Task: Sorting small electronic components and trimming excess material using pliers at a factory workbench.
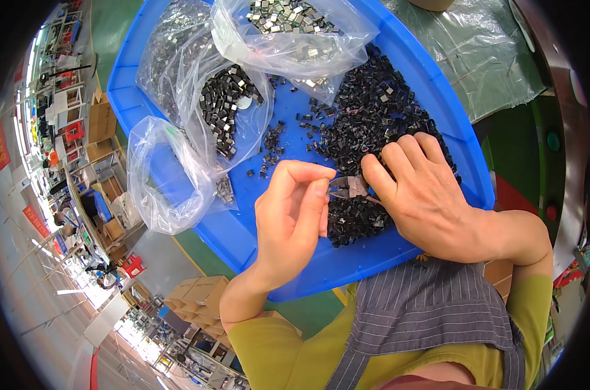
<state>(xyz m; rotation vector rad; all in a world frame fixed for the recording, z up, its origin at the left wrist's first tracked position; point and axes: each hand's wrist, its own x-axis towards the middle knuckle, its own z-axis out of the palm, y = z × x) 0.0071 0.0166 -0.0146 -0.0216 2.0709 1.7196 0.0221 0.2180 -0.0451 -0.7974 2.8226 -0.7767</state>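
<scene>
My right hand (422, 195) is closed round a small pair of cutting pliers (357, 186), whose jaws point left. Right at the jaw tips, the thumb and forefinger of my left hand (285, 211) are pinched together. Whatever sits in that pinch is too small to make out. Both hands are over a blue plastic tray (227, 231). Beneath and beyond them spreads a heap of small black rectangular components (366, 110), some with silvery faces. A few loose pieces (273, 138) lie scattered on the tray floor left of the heap.
Clear plastic bags lie in the tray's far left: one holds silvery pieces (292, 18), another black pieces (223, 110), and a crumpled bag (171, 175) drapes nearer. Beyond the tray's right rim is a grey plastic sheet (470, 55). Cardboard boxes (201, 299) are stacked at lower left.
</scene>
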